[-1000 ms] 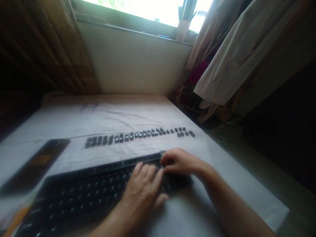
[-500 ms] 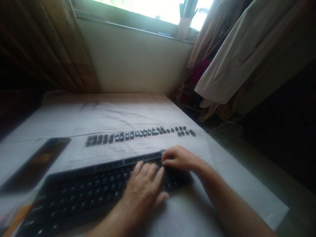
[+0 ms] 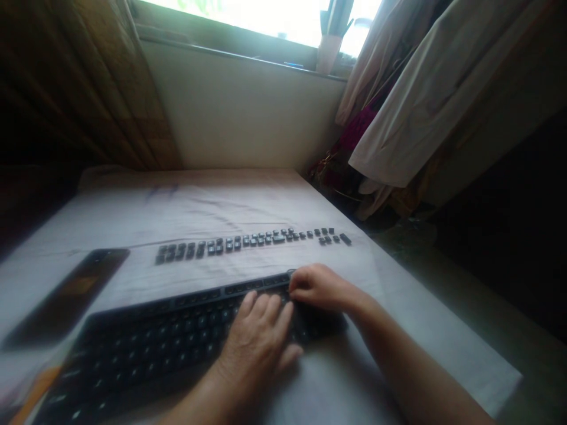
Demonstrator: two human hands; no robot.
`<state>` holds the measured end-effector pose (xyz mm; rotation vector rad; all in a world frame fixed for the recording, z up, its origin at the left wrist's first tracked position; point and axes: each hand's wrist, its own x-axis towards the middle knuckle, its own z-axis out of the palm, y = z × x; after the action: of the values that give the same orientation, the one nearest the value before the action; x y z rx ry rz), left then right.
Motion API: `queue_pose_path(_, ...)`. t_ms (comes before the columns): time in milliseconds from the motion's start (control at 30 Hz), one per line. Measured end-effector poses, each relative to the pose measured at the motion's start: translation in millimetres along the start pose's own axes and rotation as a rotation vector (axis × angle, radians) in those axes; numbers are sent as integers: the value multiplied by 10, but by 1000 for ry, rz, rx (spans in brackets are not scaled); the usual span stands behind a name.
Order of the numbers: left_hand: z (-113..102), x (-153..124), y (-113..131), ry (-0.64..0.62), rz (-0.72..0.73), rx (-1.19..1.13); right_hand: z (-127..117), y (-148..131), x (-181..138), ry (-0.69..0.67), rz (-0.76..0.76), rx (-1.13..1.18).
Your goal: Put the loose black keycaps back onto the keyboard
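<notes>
A black keyboard (image 3: pixel 177 342) lies aslant across the near part of the table. My left hand (image 3: pixel 259 330) rests palm down on its keys, fingers stretched out and thumb apart. At the upper right part of the keyboard, my right hand (image 3: pixel 319 286) is closed, thumb and fingertips pinched together against it. Whatever is between those fingertips is hidden. Beyond the keyboard, several loose black keycaps (image 3: pixel 278 238) are laid out in uneven rows on the white cloth.
A dark smartphone (image 3: pixel 75 295) lies left of the keycaps. Something orange (image 3: pixel 42 389) is at the lower left edge. The cloth-covered table (image 3: pixel 230 198) meets a wall under the window. Clothes (image 3: pixel 398 136) hang at the right, and a curtain (image 3: pixel 146 124) hangs at the left.
My right hand has turned slightly, its fingers a little more curled at the same spot. The left hand stays on the keys. The keycaps look unchanged.
</notes>
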<state>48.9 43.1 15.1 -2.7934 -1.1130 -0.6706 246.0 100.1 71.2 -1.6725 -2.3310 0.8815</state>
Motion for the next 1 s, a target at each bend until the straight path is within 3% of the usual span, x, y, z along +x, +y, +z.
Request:
queue_pose_path(300,96,-49,-76,108,101,78,-4,-11,-2,-32,-5,2)
queue_pose_path(467,73,-50,-76,46,104,81,-307,134,34,-148,-71,47)
queue_pose_path(533,59,-47,-70,36,96,72,-525,294,65,-44,3,67)
queue_pose_path(600,46,-41,-72,29,96,68,-721,496,103,217,204,65)
queue_pose_path(700,35,-29,-97,31,118,87,-846,792,172,385,311,22)
queue_pose_path(833,42,-17,-136,54,159,139,-729,1020,267,420,372,-50)
queue_pose_path(1000,62,-27,-158,115,186,173,-628,1069,303,384,422,-169)
